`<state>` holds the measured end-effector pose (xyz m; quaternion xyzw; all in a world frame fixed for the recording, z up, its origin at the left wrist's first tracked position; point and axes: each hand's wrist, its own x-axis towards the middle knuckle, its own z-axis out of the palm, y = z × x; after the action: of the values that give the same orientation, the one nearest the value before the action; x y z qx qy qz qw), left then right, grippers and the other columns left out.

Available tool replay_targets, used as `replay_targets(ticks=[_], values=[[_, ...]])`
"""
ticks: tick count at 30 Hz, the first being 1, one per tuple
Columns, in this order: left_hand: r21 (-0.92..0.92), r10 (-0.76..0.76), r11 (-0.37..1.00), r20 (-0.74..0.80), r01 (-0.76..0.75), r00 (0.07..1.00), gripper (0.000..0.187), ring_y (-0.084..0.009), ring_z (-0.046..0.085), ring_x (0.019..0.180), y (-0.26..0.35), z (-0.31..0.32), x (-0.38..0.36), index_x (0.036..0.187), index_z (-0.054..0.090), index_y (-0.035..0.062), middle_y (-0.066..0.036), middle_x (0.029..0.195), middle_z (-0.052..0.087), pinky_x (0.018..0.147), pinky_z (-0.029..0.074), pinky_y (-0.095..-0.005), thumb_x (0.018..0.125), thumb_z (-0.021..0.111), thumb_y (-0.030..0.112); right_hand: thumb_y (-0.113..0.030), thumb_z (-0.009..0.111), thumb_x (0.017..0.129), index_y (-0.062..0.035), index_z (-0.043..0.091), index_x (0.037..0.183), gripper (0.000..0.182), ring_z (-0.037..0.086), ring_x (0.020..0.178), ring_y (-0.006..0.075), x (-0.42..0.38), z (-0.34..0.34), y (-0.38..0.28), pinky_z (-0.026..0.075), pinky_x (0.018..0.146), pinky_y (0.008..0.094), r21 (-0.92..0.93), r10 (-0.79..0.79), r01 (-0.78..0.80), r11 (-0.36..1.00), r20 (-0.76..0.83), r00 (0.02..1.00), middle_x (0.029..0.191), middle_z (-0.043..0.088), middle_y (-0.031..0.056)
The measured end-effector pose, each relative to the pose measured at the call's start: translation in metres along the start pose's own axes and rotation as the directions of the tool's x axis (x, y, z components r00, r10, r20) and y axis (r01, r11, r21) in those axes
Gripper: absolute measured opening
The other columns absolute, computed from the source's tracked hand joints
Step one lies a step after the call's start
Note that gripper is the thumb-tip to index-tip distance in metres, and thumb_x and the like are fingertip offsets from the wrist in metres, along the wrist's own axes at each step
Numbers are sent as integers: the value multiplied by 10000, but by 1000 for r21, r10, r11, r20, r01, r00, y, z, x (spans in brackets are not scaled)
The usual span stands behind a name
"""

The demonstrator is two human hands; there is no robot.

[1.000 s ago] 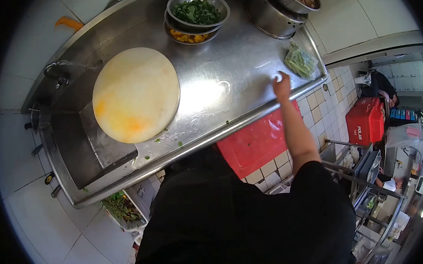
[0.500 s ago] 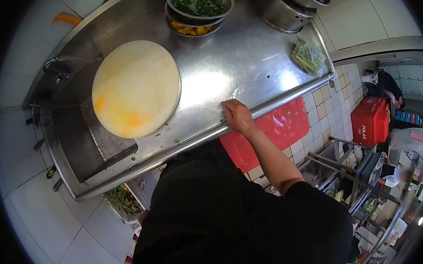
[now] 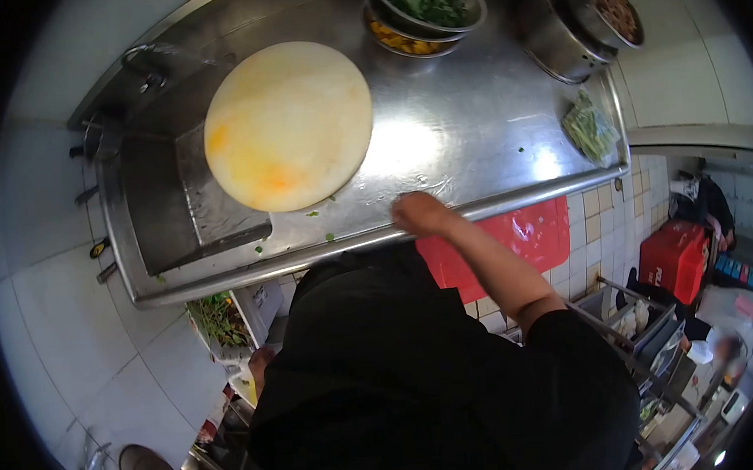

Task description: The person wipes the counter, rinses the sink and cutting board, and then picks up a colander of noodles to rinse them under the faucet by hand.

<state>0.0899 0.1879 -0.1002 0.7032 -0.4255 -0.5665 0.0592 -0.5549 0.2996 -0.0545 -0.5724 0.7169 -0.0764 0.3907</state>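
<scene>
My right hand (image 3: 420,214) is closed, knuckles up, at the front edge of the steel counter (image 3: 472,102). Anything inside its fingers is hidden. To its upper left a round white cutting board (image 3: 288,126) with yellow-orange stains partly covers the sink (image 3: 155,204). Wet streaks and small green leaf bits lie on the metal near the hand and the board. My left hand (image 3: 262,366) shows only in part at the lower left, low beside my black clothing and close to a crate of greens (image 3: 219,320); its fingers are hidden.
Stacked bowls hold chopped greens (image 3: 425,1) and yellow pieces (image 3: 409,39). At the right are a steel pot (image 3: 555,34), a bowl of brown food (image 3: 610,6) and bagged greens (image 3: 591,130). A red sheet (image 3: 509,245) lies below the counter edge. People work far right.
The view has shifted, so the counter and board appear farther up and right. My right hand is nearer the board along the counter edge. More of my left hand shows.
</scene>
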Motion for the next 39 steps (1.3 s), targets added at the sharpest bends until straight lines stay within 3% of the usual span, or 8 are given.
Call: replay_targets(ticks=[5, 9, 12, 16, 18, 22, 31, 39], values=[[-103, 11, 994, -67, -18, 998, 176, -77, 512, 565, -16, 19, -22, 899, 623, 33, -30, 711, 588, 505, 398, -224, 937, 588, 201, -152, 594, 879, -44, 647, 1026, 190, 594, 1005, 362, 51, 17, -85, 479, 887, 440, 294, -311, 393, 871, -290, 905, 1055, 627, 181], [-193, 30, 980, -129, -55, 991, 173, -70, 505, 558, -14, 22, -32, 894, 622, 38, -26, 707, 584, 498, 392, -220, 939, 590, 202, -104, 650, 873, -9, 644, 1088, 235, 638, 984, 244, 28, -10, -6, 502, 887, 341, 462, -31, 355, 812, -574, 818, 1061, 669, 136], [-287, 92, 946, -209, -151, 974, 172, -65, 501, 553, 0, 25, -38, 890, 620, 42, -23, 704, 580, 492, 387, -216, 940, 591, 204, -90, 588, 861, -19, 590, 1175, 322, 600, 1076, 293, -50, -48, 128, 463, 942, 355, 405, 426, -139, 904, -815, 394, 1141, 638, 166], [-24, 57, 998, -260, -66, 964, 173, -72, 488, 557, 66, 19, -40, 883, 602, 53, -2, 685, 563, 492, 377, -226, 940, 605, 217, -336, 490, 934, 8, 514, 1275, 484, 497, 1198, 419, -134, -59, 248, 393, 1021, 473, 450, 538, -743, 495, -830, -145, 1293, 506, 272], [-77, 267, 951, -286, -300, 920, 234, -69, 442, 573, 91, 16, -19, 796, 585, 67, 24, 644, 514, 505, 337, -237, 949, 599, 244, -392, 438, 955, 20, 431, 1343, 565, 432, 1247, 452, -140, -86, 212, 390, 994, 544, 482, 831, -803, 350, -555, 29, 1329, 440, 315], [86, 568, 821, -227, -565, 791, 290, -60, 410, 601, 243, 20, 4, 800, 584, 47, 32, 656, 478, 540, 345, -246, 973, 569, 279, -411, 352, 996, 95, 437, 1308, 600, 404, 1262, 467, -74, -45, 215, 328, 1047, 541, 185, 454, -769, 612, -878, 150, 1376, 419, 299], [-54, 767, 638, 129, -768, 628, 357, -120, 609, 930, 592, 115, 75, 1219, 591, 25, -52, 1060, 642, 788, 499, -251, 921, 640, 216, -275, 398, 993, 71, 357, 1402, 537, 303, 1385, 375, 55, 11, -28, 209, 1154, 422, 329, 309, -102, 939, -673, 672, 1464, 352, 257], [186, 674, 641, 329, -745, 662, 249, -128, 562, 918, 745, 198, 209, 1120, 642, 62, -19, 1022, 613, 791, 454, -270, 922, 573, 196, -161, 480, 977, 42, 626, 1140, 298, 579, 1161, 315, 9, 30, -88, 419, 1006, 374, 590, 550, 75, 804, -785, 287, 1203, 618, 229]])
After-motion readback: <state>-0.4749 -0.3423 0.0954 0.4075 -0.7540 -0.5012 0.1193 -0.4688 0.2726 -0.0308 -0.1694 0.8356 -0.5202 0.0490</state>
